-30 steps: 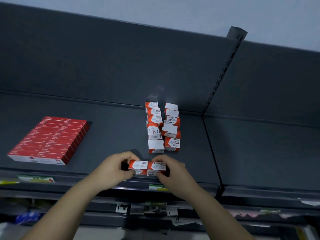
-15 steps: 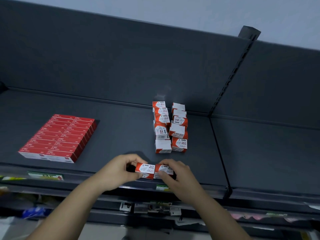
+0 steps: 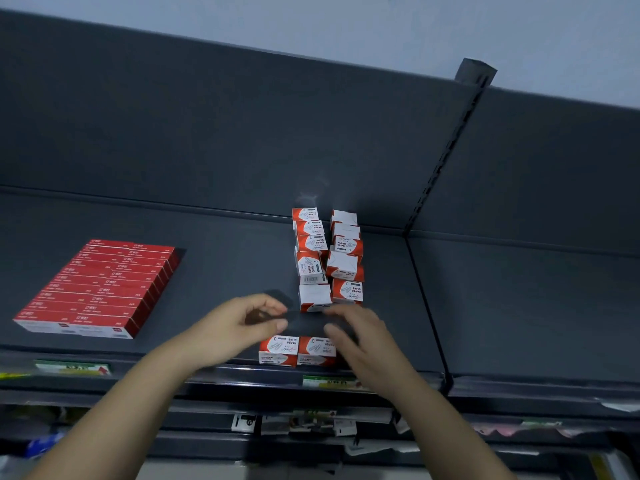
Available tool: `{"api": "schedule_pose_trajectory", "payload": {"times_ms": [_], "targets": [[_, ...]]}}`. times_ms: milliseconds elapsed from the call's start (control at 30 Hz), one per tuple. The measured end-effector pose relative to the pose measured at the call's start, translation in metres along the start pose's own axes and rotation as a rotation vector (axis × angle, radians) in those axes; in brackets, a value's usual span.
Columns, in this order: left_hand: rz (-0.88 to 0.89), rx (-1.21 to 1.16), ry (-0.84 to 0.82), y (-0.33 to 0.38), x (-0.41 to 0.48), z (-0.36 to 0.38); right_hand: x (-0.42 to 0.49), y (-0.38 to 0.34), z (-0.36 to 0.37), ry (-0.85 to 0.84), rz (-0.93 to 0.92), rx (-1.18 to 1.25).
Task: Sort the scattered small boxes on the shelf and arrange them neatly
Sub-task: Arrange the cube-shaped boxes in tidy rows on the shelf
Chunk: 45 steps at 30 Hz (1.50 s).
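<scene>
Left hand (image 3: 239,327) is hovering just over the shelf (image 3: 214,271) near its front edge, fingers loosely curled, thumb and forefinger apart, gripping nothing. Right hand (image 3: 363,341) is hanging beside it, fingers relaxed and slightly spread, also holding nothing; its palm is overlapping the right end of the nearest box, can't tell if it's actually touching. Hands are blurred. Between and just below them two paper clip boxes are sitting side by side at the front edge, touching: left box (image 3: 278,349) and right box (image 3: 316,349), red-and-white printed faces up. Behind them, running toward the back edge, two columns of the same boxes are lying close together: left column (image 3: 310,261) and right column (image 3: 346,261), some boxes skewed, some showing white faces instead of the print. Toward the shelf's left end a flat block of red packs (image 3: 100,289) is sitting in tidy rows. A green price label (image 3: 327,382) is showing on the front lip under the pair. A slotted upright (image 3: 446,168) is dividing this bay from the one on the right.
</scene>
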<state>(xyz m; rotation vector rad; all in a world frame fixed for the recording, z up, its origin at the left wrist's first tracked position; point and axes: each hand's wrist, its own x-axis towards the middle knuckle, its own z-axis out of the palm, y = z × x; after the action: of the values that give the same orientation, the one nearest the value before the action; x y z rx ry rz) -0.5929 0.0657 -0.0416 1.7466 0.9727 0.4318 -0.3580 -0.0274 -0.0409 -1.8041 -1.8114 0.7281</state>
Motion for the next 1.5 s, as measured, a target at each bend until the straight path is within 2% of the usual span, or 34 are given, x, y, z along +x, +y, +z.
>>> {"api": "schedule_pose_trajectory", "payload": {"times_ms": [100,167,333,400,600,800,867,933,1000,1100,1167,1333,1500], "targets": [[0.108,0.21,0.093,0.017,0.018,-0.001,0.016,0.018,-0.014,0.206,0.105,0.101],[0.18,0.415,0.094,0.029,0.031,0.001,0.027,0.028,-0.021,0.265,0.214,0.141],[0.191,0.884,-0.034,0.045,0.058,0.014,0.047,0.038,-0.018,0.195,0.323,0.129],[0.16,0.981,-0.091,0.045,0.062,0.019,0.049,0.039,-0.011,0.208,0.325,0.085],[0.228,0.975,-0.052,0.038,0.059,0.023,0.04,0.036,-0.01,0.192,0.374,0.101],[0.251,0.898,-0.051,0.032,0.054,0.02,0.029,0.039,-0.017,0.159,0.314,0.224],[0.235,0.819,-0.034,0.03,0.053,0.02,0.028,0.042,-0.018,0.178,0.308,0.303],[0.2,0.627,-0.011,0.028,0.053,0.02,0.027,0.044,-0.022,0.204,0.305,0.412],[0.143,0.294,-0.001,0.03,0.053,0.02,0.024,0.04,-0.028,0.23,0.296,0.53],[-0.037,-0.277,-0.017,0.046,0.05,0.022,0.021,0.033,-0.037,0.263,0.254,0.712],[-0.146,-0.486,-0.015,0.057,0.048,0.02,0.023,0.026,-0.041,0.247,0.205,0.787],[-0.271,-0.722,-0.006,0.068,0.047,0.016,0.028,0.018,-0.045,0.195,0.122,0.894],[-0.257,-0.821,-0.043,0.076,0.045,0.017,0.031,0.009,-0.047,0.178,0.087,0.847]]}}
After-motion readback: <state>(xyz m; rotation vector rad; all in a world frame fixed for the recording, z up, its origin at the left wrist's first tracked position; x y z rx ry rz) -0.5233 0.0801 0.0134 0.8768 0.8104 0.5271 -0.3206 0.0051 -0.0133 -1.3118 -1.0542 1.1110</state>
